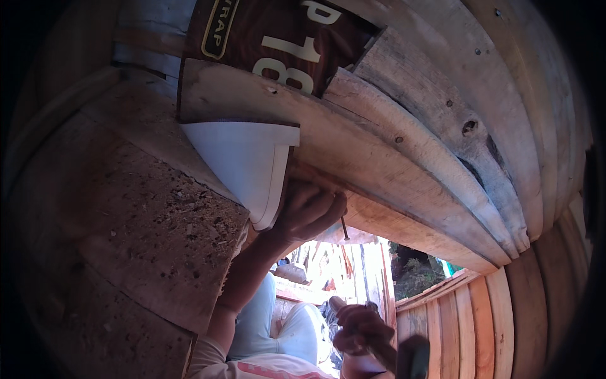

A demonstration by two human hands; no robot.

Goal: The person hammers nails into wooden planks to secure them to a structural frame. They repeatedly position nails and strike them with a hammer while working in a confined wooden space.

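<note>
My left hand [312, 207] reaches up to the underside of a wooden board [379, 208]. Its fingers are closed around a nail [345, 230], whose shank and head stick out downward beside the fingertips. Lower down, my right hand [363, 328] is wrapped around the wooden handle of a hammer [382, 354]. The dark hammer head [413, 357] lies in shadow near the lower edge, apart from the nail. A loose white flap [246, 158] of sheet material hangs next to my left wrist and partly covers that hand.
Overlapping planks [416, 101] with nail heads and knots run overhead to the right. A brown printed sheet [259, 44] shows above them. At the left is a rough chipboard panel [151, 208] with a ragged edge. Vertical slats [464, 322] stand at the lower right, beside a bright opening.
</note>
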